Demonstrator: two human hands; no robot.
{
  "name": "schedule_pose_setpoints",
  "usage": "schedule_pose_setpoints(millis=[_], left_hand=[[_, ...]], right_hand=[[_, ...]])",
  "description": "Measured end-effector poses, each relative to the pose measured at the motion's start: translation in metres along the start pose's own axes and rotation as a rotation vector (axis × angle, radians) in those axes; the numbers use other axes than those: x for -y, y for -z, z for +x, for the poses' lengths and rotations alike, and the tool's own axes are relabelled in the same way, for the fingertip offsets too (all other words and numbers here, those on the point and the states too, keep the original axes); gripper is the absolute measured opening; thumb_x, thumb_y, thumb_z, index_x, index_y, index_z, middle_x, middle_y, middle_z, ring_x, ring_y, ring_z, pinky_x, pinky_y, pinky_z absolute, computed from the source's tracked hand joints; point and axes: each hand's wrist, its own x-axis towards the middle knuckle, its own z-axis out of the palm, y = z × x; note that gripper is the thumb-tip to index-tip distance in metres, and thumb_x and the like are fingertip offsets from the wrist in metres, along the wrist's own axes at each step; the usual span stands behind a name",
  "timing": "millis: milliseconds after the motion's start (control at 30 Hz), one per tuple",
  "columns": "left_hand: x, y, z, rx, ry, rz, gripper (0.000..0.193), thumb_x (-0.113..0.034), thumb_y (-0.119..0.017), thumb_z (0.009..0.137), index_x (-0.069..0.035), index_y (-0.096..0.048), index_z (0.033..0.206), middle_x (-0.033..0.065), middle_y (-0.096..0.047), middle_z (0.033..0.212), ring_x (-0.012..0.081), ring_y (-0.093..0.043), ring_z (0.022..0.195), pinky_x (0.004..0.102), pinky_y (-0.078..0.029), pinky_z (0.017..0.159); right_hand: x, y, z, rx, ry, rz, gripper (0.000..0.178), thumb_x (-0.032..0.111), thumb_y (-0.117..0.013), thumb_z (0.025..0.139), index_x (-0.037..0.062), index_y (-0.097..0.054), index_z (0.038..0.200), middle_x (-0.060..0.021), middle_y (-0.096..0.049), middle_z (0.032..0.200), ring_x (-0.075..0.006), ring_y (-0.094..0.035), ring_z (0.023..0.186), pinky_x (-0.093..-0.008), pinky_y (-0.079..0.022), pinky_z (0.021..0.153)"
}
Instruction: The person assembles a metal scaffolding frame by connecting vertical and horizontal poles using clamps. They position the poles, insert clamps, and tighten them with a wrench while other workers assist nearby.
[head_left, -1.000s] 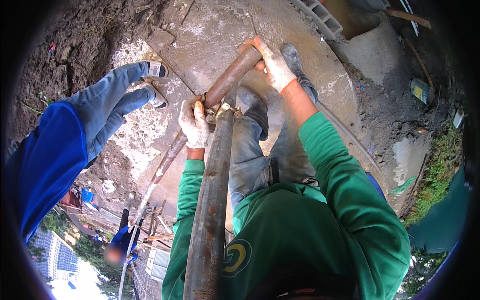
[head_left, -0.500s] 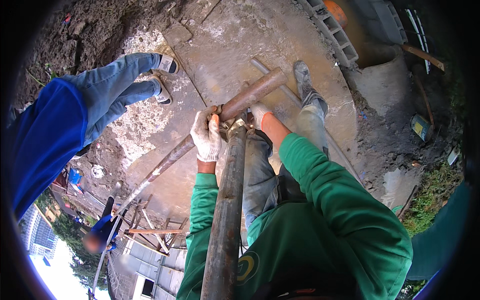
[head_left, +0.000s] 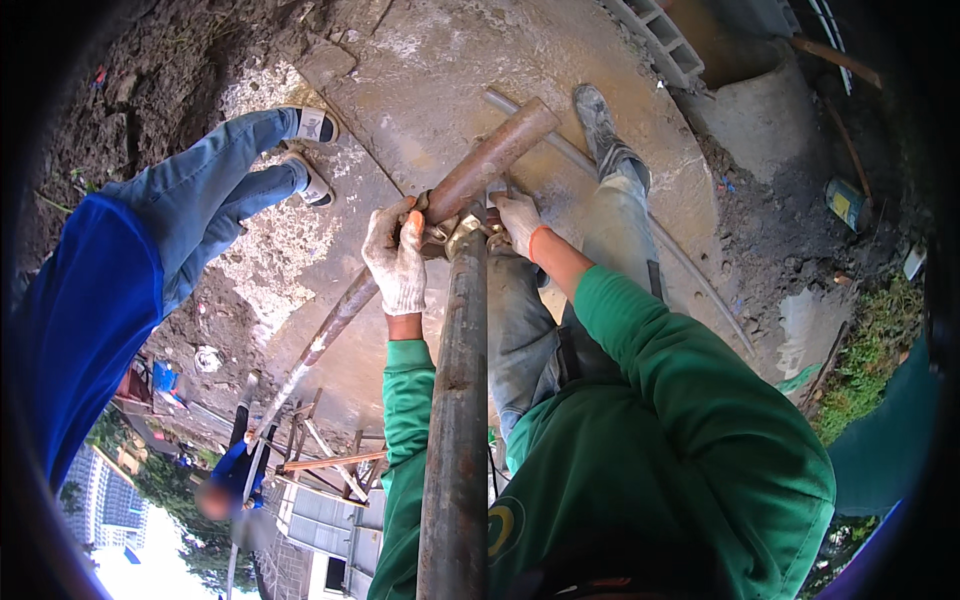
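One metal clamp (head_left: 466, 230) sits between both hands (head_left: 397, 257) (head_left: 518, 222)

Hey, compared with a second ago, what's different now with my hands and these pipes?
Your right hand has let go of the brown pipe's free end and come back toward you, to the right side of the metal clamp. Your left hand stays at the clamp's left side, and the person in blue still stands to your left.
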Motion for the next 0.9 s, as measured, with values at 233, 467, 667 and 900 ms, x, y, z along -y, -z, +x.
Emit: schedule_pose_setpoints(millis=[233, 467, 667, 900], left_hand=[[0.022, 0.011, 0.004, 0.121, 0.018, -0.107, 0.028, -0.019, -0.076, 0.1, -0.001, -0.073, 0.122, 0.0072, -0.072, 0.115, 0.0146, -0.065, 0.102, 0.0319, -0.053, 0.094], [0.041, 0.017, 0.019, 0.171, 0.063, -0.162, 0.024, -0.015, -0.073, 0.103, -0.001, -0.069, 0.122, 0.0068, -0.072, 0.117, 0.0134, -0.066, 0.107, 0.029, -0.053, 0.096], [0.043, 0.012, 0.014, 0.175, -0.02, -0.142, 0.03, -0.028, -0.066, 0.109, 0.001, -0.065, 0.115, -0.0002, -0.061, 0.093, 0.0064, -0.049, 0.08, 0.0241, -0.046, 0.078], [0.031, 0.002, 0.008, 0.088, 0.002, -0.119, 0.032, -0.03, -0.069, 0.107, 0.0, -0.067, 0.116, -0.0017, -0.06, 0.091, 0.007, -0.047, 0.078, 0.0256, -0.044, 0.075]], right_hand=[[-0.008, 0.034, -0.038, 0.143, 0.1, 0.008, 0.052, 0.054, -0.062, 0.102, 0.0097, -0.067, 0.13, -0.0027, -0.062, 0.077, -0.0062, -0.04, 0.049, -0.029, -0.029, 0.044], [-0.054, -0.01, -0.033, 0.369, -0.092, 0.459, 0.042, 0.064, -0.068, 0.097, 0.0222, -0.065, 0.1, 0.0075, -0.05, 0.069, -0.0056, -0.034, 0.047, -0.0285, -0.023, 0.045], [-0.047, -0.004, -0.017, 0.247, 0.007, 0.436, 0.051, 0.058, -0.071, 0.095, 0.01, -0.066, 0.11, -0.012, -0.072, 0.087, -0.0094, -0.034, 0.045, -0.0318, -0.019, 0.041], [-0.033, -0.004, -0.015, 0.299, -0.051, 0.326, 0.05, 0.062, -0.073, 0.092, 0.0146, -0.066, 0.103, -0.0035, -0.064, 0.078, -0.0095, -0.034, 0.044, -0.0299, -0.027, 0.041]])
